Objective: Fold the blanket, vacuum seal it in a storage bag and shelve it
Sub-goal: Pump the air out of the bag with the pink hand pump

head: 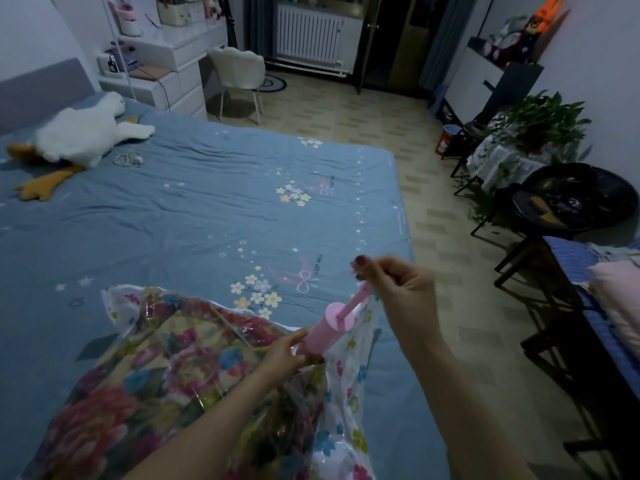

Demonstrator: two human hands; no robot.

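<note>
In the lower middle of the frame a pink hand pump stands tilted on a clear storage bag printed with small flowers, and inside the bag lies the folded floral blanket, filling the lower left. The bag rests on a bed covered with a blue sheet that spreads across the left and centre of the picture. The left hand grips the base of the pump's barrel, its fingers curled round it just above the bag. The right hand, higher and to the right, holds the pump's handle, with the plunger rod drawn out of the barrel between the two hands; its fingers are curled and pinch the handle. At the upper left of the frame a white plush goose lies on the bed. Beyond the bed, top centre, a white chair stands on the tiled floor, and leafy potted plants sit at the right edge.
</note>
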